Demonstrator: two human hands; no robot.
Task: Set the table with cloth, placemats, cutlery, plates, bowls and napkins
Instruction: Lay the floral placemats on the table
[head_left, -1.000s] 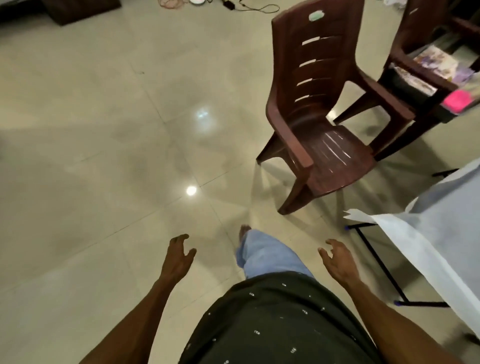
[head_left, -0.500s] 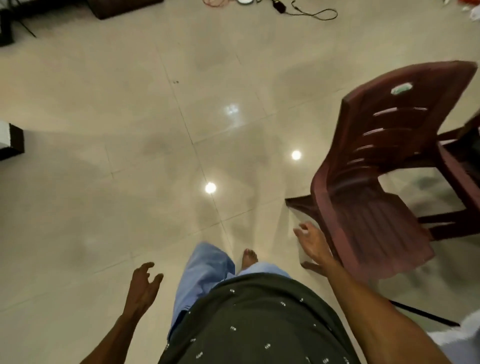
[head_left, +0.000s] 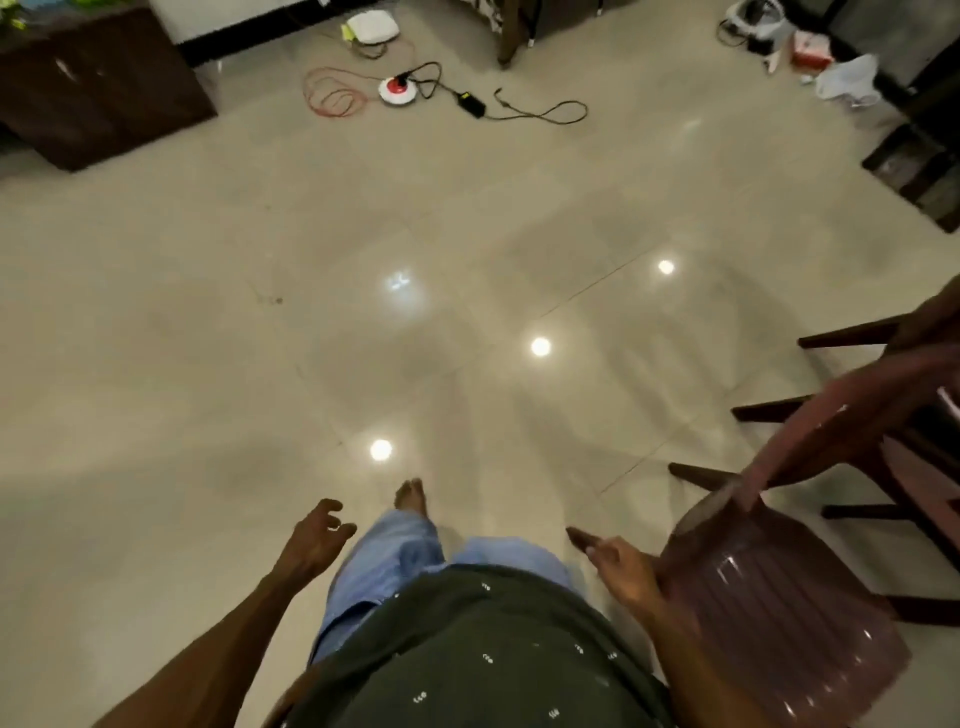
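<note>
Far left, top: dark wooden cabinet (head_left: 98, 88) against the wall, on the tiled floor (head_left: 171, 364). Floor glossy, pale beige, with round light reflections near centre.

Top centre: white flat device (head_left: 373, 27) by the wall; below it a red-and-white round plug hub (head_left: 397, 89) with a coil of orange cord (head_left: 332, 96) to its left and a black cable with adapter (head_left: 471, 104) trailing right.

Lower left of centre: left hand (head_left: 311, 540), palm down over the floor, fingers (head_left: 332, 506) loosely curled and spread, holding nothing. Beside it, light blue trouser leg (head_left: 400, 556) and one bare foot (head_left: 411, 496) forward on the tiles. Dark patterned shirt (head_left: 467, 649) fills the bottom centre.

Right of centre: right hand (head_left: 618, 564), fingers extended and relaxed, empty; wrist just beside the near edge of a brown plastic chair (head_left: 769, 597), contact uncertain through the blur.

Far right: legs of a second dark chair (head_left: 852, 332). Top right corner: white bag and small clutter (head_left: 847, 78) on the floor.

No cloth, placemats, cutlery, plates, bowls or napkins appear in this view; the table itself is out of frame.
</note>
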